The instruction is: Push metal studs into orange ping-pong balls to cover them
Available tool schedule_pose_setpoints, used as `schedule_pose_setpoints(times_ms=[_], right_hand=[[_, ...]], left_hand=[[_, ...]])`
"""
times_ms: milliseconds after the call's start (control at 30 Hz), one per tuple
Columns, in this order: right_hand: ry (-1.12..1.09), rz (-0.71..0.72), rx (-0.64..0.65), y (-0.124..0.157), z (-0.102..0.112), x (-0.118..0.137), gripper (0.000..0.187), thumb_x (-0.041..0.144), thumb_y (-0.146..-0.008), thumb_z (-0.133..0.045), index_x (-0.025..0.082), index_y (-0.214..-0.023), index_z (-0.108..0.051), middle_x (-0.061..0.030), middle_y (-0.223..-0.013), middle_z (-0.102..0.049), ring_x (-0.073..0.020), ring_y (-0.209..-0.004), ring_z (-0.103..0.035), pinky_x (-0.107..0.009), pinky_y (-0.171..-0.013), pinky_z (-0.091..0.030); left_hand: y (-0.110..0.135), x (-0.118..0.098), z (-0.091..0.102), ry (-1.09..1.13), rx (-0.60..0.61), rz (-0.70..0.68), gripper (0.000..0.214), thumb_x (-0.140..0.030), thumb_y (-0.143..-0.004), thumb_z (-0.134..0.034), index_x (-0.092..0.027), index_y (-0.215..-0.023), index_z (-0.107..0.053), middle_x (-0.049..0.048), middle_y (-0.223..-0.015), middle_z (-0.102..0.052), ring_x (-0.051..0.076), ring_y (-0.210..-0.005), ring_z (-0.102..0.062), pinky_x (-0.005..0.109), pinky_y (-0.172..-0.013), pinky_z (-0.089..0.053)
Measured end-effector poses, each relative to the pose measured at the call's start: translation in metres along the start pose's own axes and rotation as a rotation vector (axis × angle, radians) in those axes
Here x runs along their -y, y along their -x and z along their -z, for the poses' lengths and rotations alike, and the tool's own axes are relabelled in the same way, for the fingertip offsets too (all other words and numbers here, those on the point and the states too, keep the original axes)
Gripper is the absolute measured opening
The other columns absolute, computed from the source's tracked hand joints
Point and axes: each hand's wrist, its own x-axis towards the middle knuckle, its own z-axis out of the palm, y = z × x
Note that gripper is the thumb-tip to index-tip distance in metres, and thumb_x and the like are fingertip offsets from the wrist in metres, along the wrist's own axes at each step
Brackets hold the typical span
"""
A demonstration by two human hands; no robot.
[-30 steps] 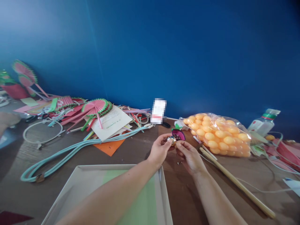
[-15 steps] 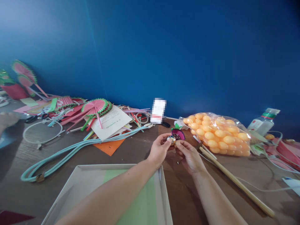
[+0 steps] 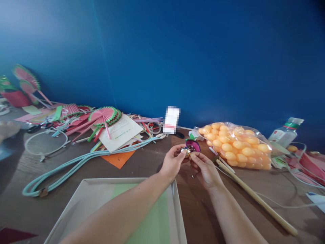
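My left hand (image 3: 173, 163) is closed, its thumb and fingers around a small shiny metallic round thing (image 3: 185, 151) that looks like a bell. Close beside it, my right hand (image 3: 205, 169) is pinched at the round thing's lower right edge; what lies between its fingertips is too small to make out. Just behind both hands stands a small purple-lined container (image 3: 196, 145) with little dark bits inside. A tiny dark-and-light piece (image 3: 193, 176) shows under the right hand.
A white-rimmed tray (image 3: 115, 181) lies under my left forearm. A bag of orange balls (image 3: 236, 145) and a wooden stick (image 3: 261, 200) are on the right. Paper fans (image 3: 105, 117), sheets and light-blue tubing (image 3: 83, 157) clutter the left. Another person's blurred hand (image 3: 8, 131) is at the left edge.
My hands stay in nearly the same place and grip. At the left edge, the other person's blurred hand shifts slightly and a pale blue blur appears below it.
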Motion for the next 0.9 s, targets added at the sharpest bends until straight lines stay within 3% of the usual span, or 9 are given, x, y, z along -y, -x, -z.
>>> schedule_pose_setpoints(times_ms=[633,900], right_hand=[[0.007,-0.008,0.003,0.0008,-0.0014,0.0014,0.023,0.035,-0.066,-0.078,0.018,-0.073,-0.064,0.0054,-0.051,-0.043,-0.0067,-0.046,-0.033,-0.019,-0.040,-0.023],[-0.009,0.005,-0.019,0.0018,-0.0051,0.0015,0.025,0.035,-0.062,-0.081,0.018,-0.074,-0.067,0.0049,-0.055,-0.049,-0.0074,-0.050,-0.040,-0.020,-0.048,-0.044]], left_hand=[[0.0003,0.0002,-0.0002,0.015,-0.015,0.004,0.031,-0.029,-0.067,-0.074,-0.015,-0.093,-0.066,0.0042,-0.083,-0.065,0.014,-0.077,-0.061,0.033,-0.078,-0.052],[0.0010,-0.0006,0.0005,-0.040,-0.021,0.009,0.030,-0.028,-0.069,-0.072,-0.015,-0.095,-0.066,0.0049,-0.084,-0.066,0.014,-0.074,-0.061,0.032,-0.077,-0.053]])
